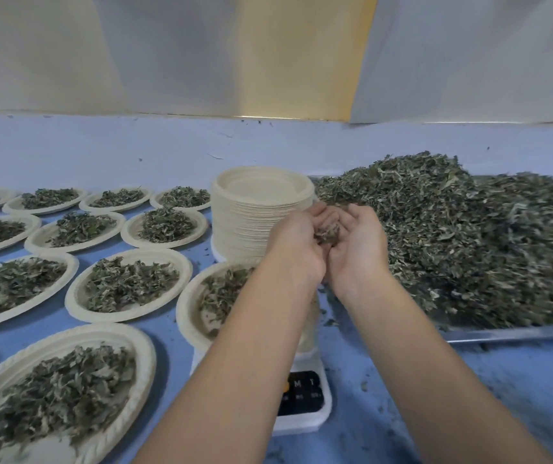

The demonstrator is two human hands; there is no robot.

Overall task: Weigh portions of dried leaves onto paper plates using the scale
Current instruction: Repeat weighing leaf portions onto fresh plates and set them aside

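Your left hand (296, 244) and right hand (358, 242) are cupped together, fingers curled round a small clump of dried leaves (329, 233). You hold it above the paper plate (186, 308) that sits on the scale (305, 401). Your forearms hide much of that plate, which already holds some leaves. The leaves look featherlight, brittle and loose, so they will likely crumble under a hard squeeze and sift through any gap. Cradle them from below with closed fingers and release a little at a time. The main heap of leaves (452, 236) lies on a metal tray (509, 333) just right of your hands, a stack of empty plates (261, 212) stands behind them, and filled plates (127, 283) cover the blue desk (402, 380) to the left.
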